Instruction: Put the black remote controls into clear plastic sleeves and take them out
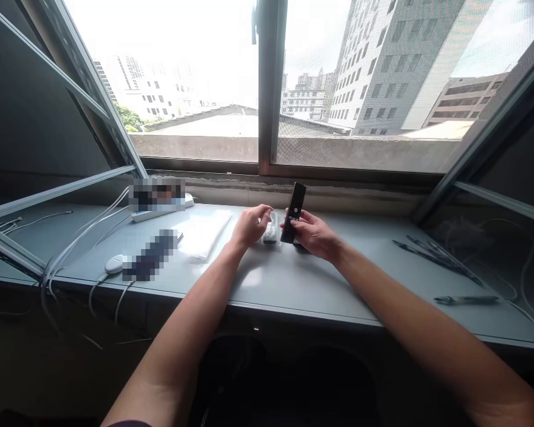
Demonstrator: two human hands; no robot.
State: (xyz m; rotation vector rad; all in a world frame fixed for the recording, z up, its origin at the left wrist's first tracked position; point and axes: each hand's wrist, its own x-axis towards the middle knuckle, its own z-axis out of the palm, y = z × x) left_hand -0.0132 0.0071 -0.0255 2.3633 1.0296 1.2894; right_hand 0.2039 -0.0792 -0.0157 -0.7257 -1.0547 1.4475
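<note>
My right hand (pixel 314 234) grips the lower end of a slim black remote control (pixel 294 210), held upright and tilted above the grey window ledge (pixel 293 284). My left hand (pixel 250 225) is curled beside it, its fingers closed around a small pale object (pixel 271 229) that rests on or just above the ledge. I cannot make out what that object is. The two hands are close together, almost touching, near the middle of the ledge below the window.
A white flat pad (pixel 202 234) lies left of my hands. Farther left are a white power strip (pixel 160 207), white cables (pixel 78 249), a small white puck (pixel 114 264) and blurred dark items. Thin dark tools (pixel 436 255) and a pen (pixel 465 300) lie right.
</note>
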